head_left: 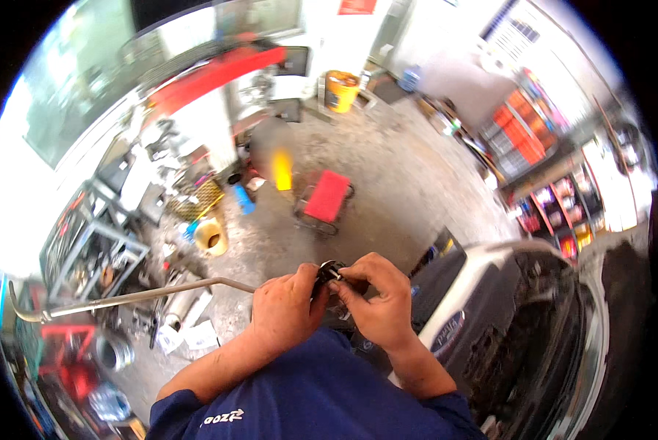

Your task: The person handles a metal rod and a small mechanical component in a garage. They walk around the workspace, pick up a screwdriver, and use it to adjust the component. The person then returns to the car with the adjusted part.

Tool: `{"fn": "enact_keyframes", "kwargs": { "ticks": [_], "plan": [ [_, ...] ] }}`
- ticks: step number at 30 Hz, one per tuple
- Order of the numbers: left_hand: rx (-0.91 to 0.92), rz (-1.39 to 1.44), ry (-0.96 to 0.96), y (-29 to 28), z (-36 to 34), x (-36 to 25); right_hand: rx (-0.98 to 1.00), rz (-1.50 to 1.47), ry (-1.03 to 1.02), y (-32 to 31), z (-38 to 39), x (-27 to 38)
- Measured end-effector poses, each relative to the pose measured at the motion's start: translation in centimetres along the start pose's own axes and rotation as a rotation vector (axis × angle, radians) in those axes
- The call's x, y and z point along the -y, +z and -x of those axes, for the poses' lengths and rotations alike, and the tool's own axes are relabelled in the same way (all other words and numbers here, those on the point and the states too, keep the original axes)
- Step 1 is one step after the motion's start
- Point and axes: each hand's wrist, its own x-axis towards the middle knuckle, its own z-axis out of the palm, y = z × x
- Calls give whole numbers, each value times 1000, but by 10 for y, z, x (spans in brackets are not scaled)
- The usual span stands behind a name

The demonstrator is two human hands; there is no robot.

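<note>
In front of my chest my left hand is closed around the end of a long, thin metal bar. The bar runs out to the left, bends near my fist and hooks at its far end. A small black part shows between my two hands, gripped by the left fingers. My right hand is closed, its thumb and forefinger pinching a small shiny metal piece at that black part. My fingers hide how the pieces join.
At the right is a car's open front end. A red-topped stool stands ahead. Leftward are a yellow bucket, a metal rack and scattered parts. Shelves line the right wall; another yellow bucket stands at the back.
</note>
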Motion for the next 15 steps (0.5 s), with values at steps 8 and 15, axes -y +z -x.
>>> {"fn": "enact_keyframes", "kwargs": {
  "ticks": [8,15],
  "plan": [
    [-285,-83,-424,-108,110,96,477,-196,72,184,-38,79],
    [-377,-87,-789,-140,158,146,882,-334,223,293,-53,79]
  ]
}}
